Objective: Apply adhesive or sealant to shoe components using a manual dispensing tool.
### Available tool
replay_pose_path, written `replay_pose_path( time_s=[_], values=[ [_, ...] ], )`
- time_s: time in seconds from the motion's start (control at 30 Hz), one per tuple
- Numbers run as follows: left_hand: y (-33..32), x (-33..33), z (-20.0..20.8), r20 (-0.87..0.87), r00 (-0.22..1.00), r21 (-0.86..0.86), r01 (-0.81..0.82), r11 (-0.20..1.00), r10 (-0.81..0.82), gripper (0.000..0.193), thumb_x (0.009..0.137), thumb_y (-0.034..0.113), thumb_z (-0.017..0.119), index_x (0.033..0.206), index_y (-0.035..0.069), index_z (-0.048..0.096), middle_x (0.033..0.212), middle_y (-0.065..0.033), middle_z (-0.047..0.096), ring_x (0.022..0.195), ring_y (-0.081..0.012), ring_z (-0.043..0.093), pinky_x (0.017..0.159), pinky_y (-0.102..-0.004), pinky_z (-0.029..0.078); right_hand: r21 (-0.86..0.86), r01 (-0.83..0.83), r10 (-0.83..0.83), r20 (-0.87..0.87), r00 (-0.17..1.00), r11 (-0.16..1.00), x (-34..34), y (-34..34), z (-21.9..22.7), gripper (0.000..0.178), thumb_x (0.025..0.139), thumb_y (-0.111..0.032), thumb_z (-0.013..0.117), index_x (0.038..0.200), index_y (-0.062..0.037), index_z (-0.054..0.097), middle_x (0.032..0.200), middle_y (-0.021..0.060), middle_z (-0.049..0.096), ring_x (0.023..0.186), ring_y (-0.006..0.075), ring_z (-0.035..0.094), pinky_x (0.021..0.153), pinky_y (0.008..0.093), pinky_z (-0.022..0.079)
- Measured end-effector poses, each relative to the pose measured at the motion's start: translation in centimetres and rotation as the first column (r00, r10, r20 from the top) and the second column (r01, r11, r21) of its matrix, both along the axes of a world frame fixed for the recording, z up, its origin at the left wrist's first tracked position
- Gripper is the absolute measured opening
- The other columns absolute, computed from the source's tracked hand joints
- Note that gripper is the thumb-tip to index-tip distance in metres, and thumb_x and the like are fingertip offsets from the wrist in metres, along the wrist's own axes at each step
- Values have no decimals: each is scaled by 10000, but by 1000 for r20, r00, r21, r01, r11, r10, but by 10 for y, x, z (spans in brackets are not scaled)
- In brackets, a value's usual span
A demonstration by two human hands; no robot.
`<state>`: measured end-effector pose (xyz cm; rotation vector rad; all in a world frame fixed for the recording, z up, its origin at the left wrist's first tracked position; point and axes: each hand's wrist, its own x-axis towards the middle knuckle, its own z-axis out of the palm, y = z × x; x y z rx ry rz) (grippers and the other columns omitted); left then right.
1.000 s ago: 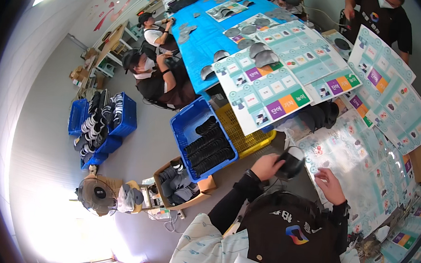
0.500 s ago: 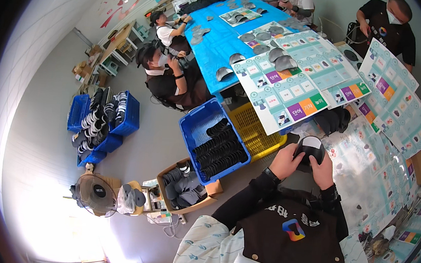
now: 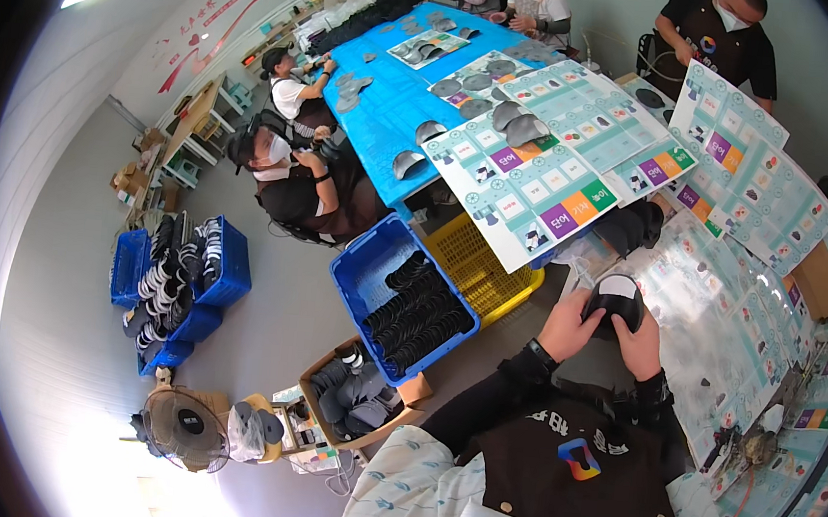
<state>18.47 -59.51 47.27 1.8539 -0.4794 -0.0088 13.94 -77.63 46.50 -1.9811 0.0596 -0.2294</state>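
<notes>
Here, your left hand (image 3: 568, 329) and right hand (image 3: 639, 349) grip one black, domed, white-patched piece (image 3: 617, 305) in their fingers, right of the blue, rectangular plastic crate (image 3: 370, 266), already part-filled with rows of dark, curved pieces (image 3: 421, 315).

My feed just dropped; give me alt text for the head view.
The left hand and right hand hold a black visor-like piece with a white patch. To their left, a blue crate holds rows of black curved pieces; beyond, people surround a blue-covered table.
</notes>
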Motion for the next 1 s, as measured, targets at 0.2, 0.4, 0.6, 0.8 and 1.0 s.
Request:
replay_pose_path(
  time_s=[0.2,0.4,0.6,0.8,1.0],
  values=[
    [-27,2,-4,44,993,-104,118,988,-114,251,914,159,683,1070,-22,606,907,-204,613,822,-372,618,723,-395,485,-19,174,-174,39,984,984,-9,-15,0,468,877,-117,689,1282,63,541,1097,253,684,1057,373,669,907,399,513],
    [-41,7,-7,40,996,-50,85,995,-83,215,904,154,695,981,-20,596,837,-214,606,757,-390,603,675,-401,477,-44,161,-160,29,987,986,-11,-32,-6,486,872,-133,698,1287,60,532,1108,256,672,1057,391,659,906,406,513],
    [-26,24,-43,53,997,20,-56,998,55,237,896,182,706,1006,-15,635,893,-208,665,824,-359,662,711,-403,506,-305,52,6,187,982,951,-29,-19,86,543,766,-74,721,1278,-25,547,1441,234,455,1397,429,371,1135,447,358],
    [8,59,-115,-195,981,121,0,993,23,281,920,222,703,1008,-44,687,851,-102,721,767,-143,646,706,-335,512,-540,125,258,577,775,832,-44,-47,154,87,668,-49,657,717,-91,598,1454,127,533,1426,457,352,1168,649,193],
    [-15,82,-172,-353,932,101,119,988,-76,319,880,177,721,1075,-72,673,965,-172,743,887,-247,712,812,-369,529,-556,118,98,343,934,823,-51,-128,86,117,726,-69,654,822,-63,587,1241,128,628,1290,356,525,1059,498,435]
  ],
)
